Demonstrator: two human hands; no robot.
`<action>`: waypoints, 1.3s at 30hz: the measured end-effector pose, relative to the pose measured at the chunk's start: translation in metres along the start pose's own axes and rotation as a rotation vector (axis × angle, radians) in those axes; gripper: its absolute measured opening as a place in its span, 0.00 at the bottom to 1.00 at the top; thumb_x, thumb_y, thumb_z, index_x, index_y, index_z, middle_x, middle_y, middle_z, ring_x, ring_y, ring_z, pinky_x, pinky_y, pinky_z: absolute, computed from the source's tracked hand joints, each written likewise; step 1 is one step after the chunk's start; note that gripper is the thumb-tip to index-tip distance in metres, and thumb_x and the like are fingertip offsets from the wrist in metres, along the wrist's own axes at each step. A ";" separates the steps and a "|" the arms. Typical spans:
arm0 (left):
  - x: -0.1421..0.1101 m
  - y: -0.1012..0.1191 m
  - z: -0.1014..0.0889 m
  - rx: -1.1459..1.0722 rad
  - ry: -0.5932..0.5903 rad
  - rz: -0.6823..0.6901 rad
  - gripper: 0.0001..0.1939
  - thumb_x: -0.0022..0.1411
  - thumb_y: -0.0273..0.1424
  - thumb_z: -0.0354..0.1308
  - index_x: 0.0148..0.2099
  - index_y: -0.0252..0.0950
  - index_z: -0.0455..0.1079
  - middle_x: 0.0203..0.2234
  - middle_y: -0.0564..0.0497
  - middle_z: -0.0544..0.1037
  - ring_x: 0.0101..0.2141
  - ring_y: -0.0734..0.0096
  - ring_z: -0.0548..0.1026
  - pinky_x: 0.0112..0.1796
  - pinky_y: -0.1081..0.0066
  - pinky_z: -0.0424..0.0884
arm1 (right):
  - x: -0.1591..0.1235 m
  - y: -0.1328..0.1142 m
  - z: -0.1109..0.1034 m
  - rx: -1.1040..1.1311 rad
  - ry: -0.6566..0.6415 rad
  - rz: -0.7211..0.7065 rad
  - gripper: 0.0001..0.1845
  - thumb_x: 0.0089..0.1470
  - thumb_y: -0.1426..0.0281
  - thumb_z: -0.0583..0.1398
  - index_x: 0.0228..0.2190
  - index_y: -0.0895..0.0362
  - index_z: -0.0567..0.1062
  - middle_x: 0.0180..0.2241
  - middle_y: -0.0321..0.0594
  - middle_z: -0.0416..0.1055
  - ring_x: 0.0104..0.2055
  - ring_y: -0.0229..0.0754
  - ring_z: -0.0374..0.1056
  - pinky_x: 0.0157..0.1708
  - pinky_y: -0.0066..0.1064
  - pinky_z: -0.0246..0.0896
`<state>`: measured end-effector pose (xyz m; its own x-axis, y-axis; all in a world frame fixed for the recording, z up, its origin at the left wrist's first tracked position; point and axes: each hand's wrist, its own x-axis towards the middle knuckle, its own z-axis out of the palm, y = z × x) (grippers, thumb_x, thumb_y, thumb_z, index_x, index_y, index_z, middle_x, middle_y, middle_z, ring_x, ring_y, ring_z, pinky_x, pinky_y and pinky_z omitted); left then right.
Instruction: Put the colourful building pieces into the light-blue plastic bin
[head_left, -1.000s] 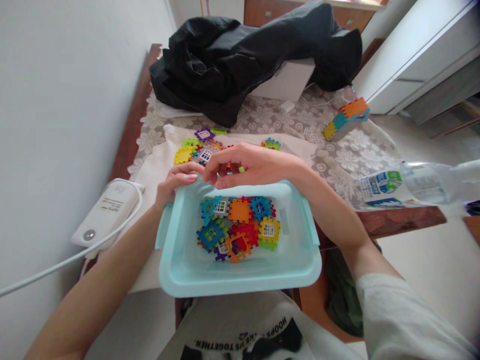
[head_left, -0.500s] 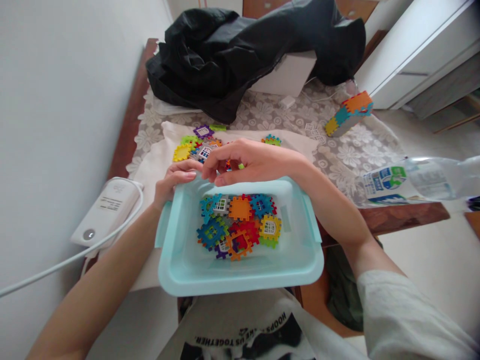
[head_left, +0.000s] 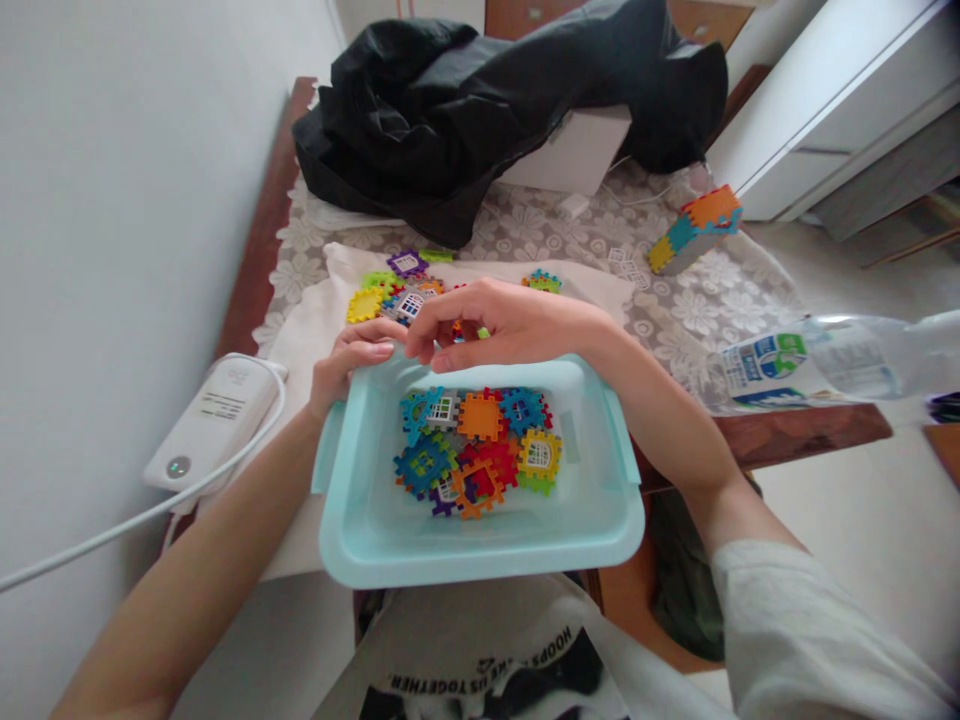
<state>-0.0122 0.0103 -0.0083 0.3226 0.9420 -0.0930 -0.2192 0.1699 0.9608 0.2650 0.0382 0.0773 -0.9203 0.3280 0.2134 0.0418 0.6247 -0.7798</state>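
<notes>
A light blue plastic tub (head_left: 480,570) stands in front of me, holding several interlocking plastic building tiles (head_left: 480,455) in orange, blue, red, yellow and purple. At its far left corner rests my left hand (head_left: 351,362), fingers stretched out along the rim. My right hand (head_left: 487,322) hovers over the far rim with loosely bent fingers, apart from one another and holding nothing that I can see. Its fingertips come close to those of the left hand. Beyond both hands lies a pile of more tiles (head_left: 365,305), partly hidden by the right hand.
An upright structure of joined tiles (head_left: 696,230) stands at the back right. Nearer on the right lies a clear plastic bottle (head_left: 817,360). A white device with a cable (head_left: 214,420) is at the left. Black fabric (head_left: 480,90) covers part of a white box (head_left: 574,150) behind.
Both hands and the tub keep their places. Only a very slight shift of the camera shows.
</notes>
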 end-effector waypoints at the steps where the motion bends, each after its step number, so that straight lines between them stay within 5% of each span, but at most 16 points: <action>1: 0.000 0.000 0.000 -0.002 -0.007 0.001 0.12 0.48 0.35 0.74 0.36 0.37 0.91 0.29 0.48 0.91 0.25 0.67 0.79 0.26 0.72 0.70 | 0.000 0.000 0.000 0.003 0.003 -0.001 0.11 0.81 0.69 0.62 0.57 0.61 0.80 0.54 0.48 0.84 0.48 0.38 0.73 0.46 0.28 0.66; 39: 0.000 0.003 0.001 0.009 0.015 -0.009 0.11 0.47 0.36 0.75 0.34 0.38 0.91 0.27 0.49 0.90 0.23 0.68 0.78 0.26 0.71 0.70 | 0.003 -0.002 -0.001 -0.001 0.022 0.002 0.09 0.78 0.71 0.64 0.54 0.60 0.81 0.50 0.45 0.85 0.47 0.40 0.74 0.48 0.30 0.67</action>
<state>-0.0116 0.0109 -0.0054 0.3109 0.9446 -0.1054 -0.2076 0.1757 0.9623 0.2625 0.0384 0.0800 -0.9114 0.3448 0.2247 0.0440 0.6246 -0.7797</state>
